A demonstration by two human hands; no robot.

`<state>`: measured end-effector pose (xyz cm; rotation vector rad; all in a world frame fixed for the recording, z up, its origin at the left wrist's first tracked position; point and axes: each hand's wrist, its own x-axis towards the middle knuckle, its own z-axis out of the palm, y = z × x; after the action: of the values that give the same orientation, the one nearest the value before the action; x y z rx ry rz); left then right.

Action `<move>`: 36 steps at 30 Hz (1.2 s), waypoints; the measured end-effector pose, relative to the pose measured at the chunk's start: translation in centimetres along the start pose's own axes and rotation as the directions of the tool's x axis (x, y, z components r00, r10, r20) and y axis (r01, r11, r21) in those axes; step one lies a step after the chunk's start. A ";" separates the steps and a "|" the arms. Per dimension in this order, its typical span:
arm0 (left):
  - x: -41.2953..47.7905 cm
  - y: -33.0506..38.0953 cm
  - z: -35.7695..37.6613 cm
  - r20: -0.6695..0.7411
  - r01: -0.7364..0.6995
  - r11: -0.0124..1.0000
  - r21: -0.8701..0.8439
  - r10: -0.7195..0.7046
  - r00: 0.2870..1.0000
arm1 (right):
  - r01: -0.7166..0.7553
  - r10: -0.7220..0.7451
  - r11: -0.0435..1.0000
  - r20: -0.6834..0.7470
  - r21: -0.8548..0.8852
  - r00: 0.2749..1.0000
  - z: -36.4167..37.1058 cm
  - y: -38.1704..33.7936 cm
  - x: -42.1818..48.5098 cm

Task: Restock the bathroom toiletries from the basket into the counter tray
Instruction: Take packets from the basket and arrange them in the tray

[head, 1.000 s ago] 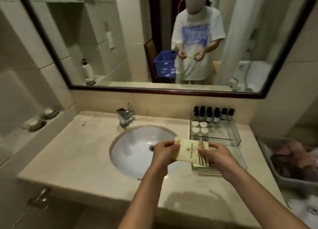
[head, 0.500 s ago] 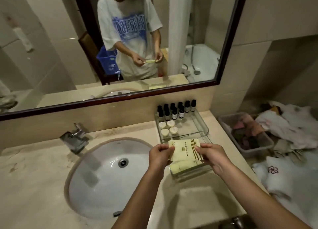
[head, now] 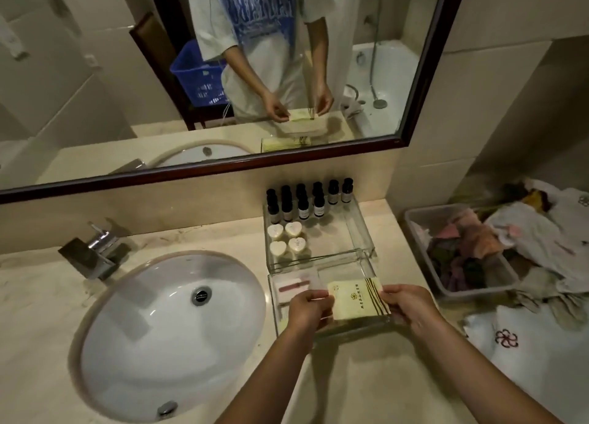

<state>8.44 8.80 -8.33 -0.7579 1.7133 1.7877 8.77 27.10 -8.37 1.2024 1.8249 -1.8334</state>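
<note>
Both my hands are on a cream packet (head: 357,299) just right of the frame's centre; my left hand (head: 307,309) pinches its plain left edge with fingers curled, and my right hand (head: 406,305) pinches the right end, where brown stripes run across it; a small flower mark shows on its face. The packet lies level over the right part of the front tray (head: 271,299), a clear box on the counter (head: 350,388); whether it touches the tray's floor I cannot tell. In that tray's left part, above my left hand, lies a thin pink strip (head: 294,286).

Just behind, touching or nearly so, stands the back tray (head: 366,242), also clear; along its far side stand dark-capped bottles (head: 302,200) in rows, and in front of them, at its left, four white heart soaps (head: 287,240) sit in a square; its right half is bare.

The sink (head: 143,344) fills the lower left, with the tap (head: 95,254) at its upper left rim. The mirror (head: 424,73) spans the top; in it, upper middle, a blue basket (head: 191,69) shows on a chair behind me. At the right edge a grey bin (head: 420,229) holds crumpled cloths; below it lies a white towel (head: 526,360) with a dark red flower stitched on.
</note>
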 end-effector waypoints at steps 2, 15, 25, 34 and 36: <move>1.7 0.0 1.6 -0.053 0.015 1.000 -0.020 -0.016 0.998 | 0.033 -0.037 0.996 -0.039 -0.084 0.999 0.1 -0.6 2.3; 9.7 0.3 4.2 -0.370 -0.088 0.852 0.517 0.314 0.874 | 0.366 -0.427 0.529 0.133 -0.765 0.894 4.8 -1.8 9.5; 10.1 -0.2 4.3 -0.186 -0.136 0.610 0.781 0.434 0.881 | 0.364 -0.474 0.222 0.226 -0.905 0.851 5.6 -1.3 9.9; 9.4 0.1 3.5 0.074 -0.175 0.259 0.950 0.359 0.930 | 0.344 -0.435 0.193 0.233 -0.919 0.870 6.1 -1.9 9.6; 9.3 0.1 3.5 0.083 -0.162 0.187 0.969 0.371 0.925 | 0.341 -0.451 0.184 0.228 -0.922 0.863 5.9 -1.8 9.5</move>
<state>1.83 12.31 -14.90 0.0162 2.6869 0.3935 -0.34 25.18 -14.80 0.2947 2.7772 -0.3880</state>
